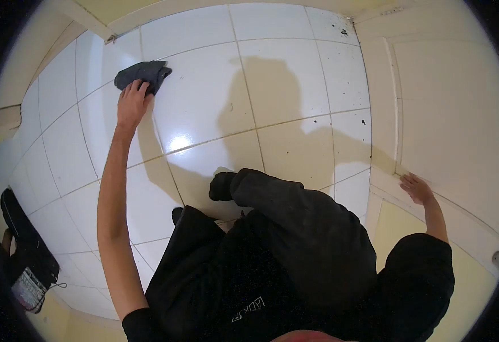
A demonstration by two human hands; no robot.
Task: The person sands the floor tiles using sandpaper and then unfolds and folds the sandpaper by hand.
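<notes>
My left hand (134, 105) reaches far out over the floor with its fingers curled down onto a bunched dark grey cloth (140, 73). The cloth lies on the white tiled floor (198, 91), touching it, with one pointed fold to the right. Out to the right side, my right hand (414, 188) leans with its fingers stretched out against the edge of a cream panelled door (454, 108). Nothing shows in that hand. My bent knee (301, 222) in dark trousers sits between the two arms.
Small dark specks of dirt (343, 29) dot the tiles near the door side. A dark bag-like item (30, 251) lies at the far left. A door frame edge (93, 20) stands behind the cloth. A round metal knob (498, 259) sits on the door.
</notes>
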